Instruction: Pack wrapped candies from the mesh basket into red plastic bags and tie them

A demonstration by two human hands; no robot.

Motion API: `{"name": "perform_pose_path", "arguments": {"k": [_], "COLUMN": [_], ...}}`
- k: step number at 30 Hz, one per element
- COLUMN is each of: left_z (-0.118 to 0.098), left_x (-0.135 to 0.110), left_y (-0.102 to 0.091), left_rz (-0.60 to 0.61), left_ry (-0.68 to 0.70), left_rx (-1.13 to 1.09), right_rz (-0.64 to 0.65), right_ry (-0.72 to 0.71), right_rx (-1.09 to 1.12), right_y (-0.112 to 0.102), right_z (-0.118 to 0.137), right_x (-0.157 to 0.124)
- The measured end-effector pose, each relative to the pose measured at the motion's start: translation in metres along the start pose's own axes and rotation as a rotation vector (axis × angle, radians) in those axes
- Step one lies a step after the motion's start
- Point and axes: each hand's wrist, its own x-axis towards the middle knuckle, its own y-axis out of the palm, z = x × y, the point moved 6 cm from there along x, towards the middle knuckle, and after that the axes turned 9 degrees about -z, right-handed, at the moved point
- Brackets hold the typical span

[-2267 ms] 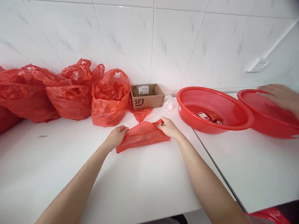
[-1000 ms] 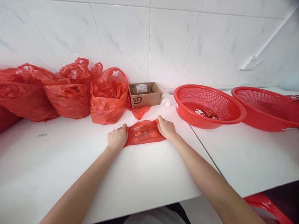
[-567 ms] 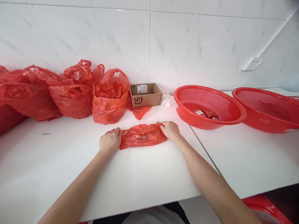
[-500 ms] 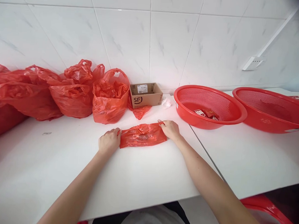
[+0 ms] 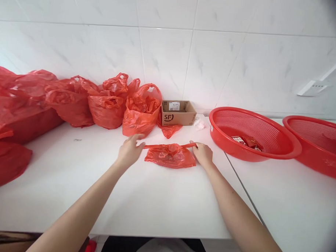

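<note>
A small red plastic bag (image 5: pixel 171 156) lies flattened on the white table (image 5: pixel 165 199), its two handles drawn out sideways into thin strips. My left hand (image 5: pixel 129 149) is at the left handle, the strip meeting the thumb while the index finger is lifted away from it. The right handle is pinched between the thumb and fingers of my right hand (image 5: pixel 202 153). Something inside the bag shows faintly through the plastic, too unclear to name.
Filled red bags (image 5: pixel 142 119) line the wall on the left. Behind my hands stands an open cardboard box (image 5: pixel 179 118), with crumpled white tissue (image 5: pixel 199 123) beside it. Rightward are a red plastic basket (image 5: pixel 255 155) holding small packets (image 5: pixel 250 142) and a second red basket (image 5: pixel 318 157).
Both handles of the bag have been pulled into narrower strips, and its body has bunched in the middle. My left index finger has lifted. The whole view has shifted left.
</note>
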Motion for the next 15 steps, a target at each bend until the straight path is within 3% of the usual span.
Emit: {"name": "perform_pose_path", "arguments": {"k": [2, 4, 6, 8, 11, 15], "left_z": [-0.034, -0.063, -0.077, -0.079, -0.069, -0.045], "left_x": [0.001, 0.003, 0.007, 0.012, 0.012, 0.003], "left_y": [0.016, 0.043, 0.067, 0.076, 0.052, -0.033], "left_rz": [0.027, 0.145, 0.293, 0.424, 0.599, 0.808], "left_ry": [0.126, 0.214, 0.233, 0.224, 0.221, 0.181], "left_rx": [0.005, 0.015, 0.052, 0.083, 0.053, -0.039], "right_rz": [-0.008, -0.020, -0.044, -0.074, -0.091, -0.016], "right_ry": [-0.006, -0.017, -0.021, -0.012, 0.022, 0.076], "right_rx": [0.041, 0.094, 0.168, 0.260, 0.386, 0.460], "right_y": [0.000, -0.001, -0.003, -0.004, -0.002, 0.005], "right_z": [-0.001, -0.003, -0.008, -0.015, -0.025, -0.029], "right_x": [-0.002, -0.004, -0.005, -0.003, 0.003, 0.007]}}
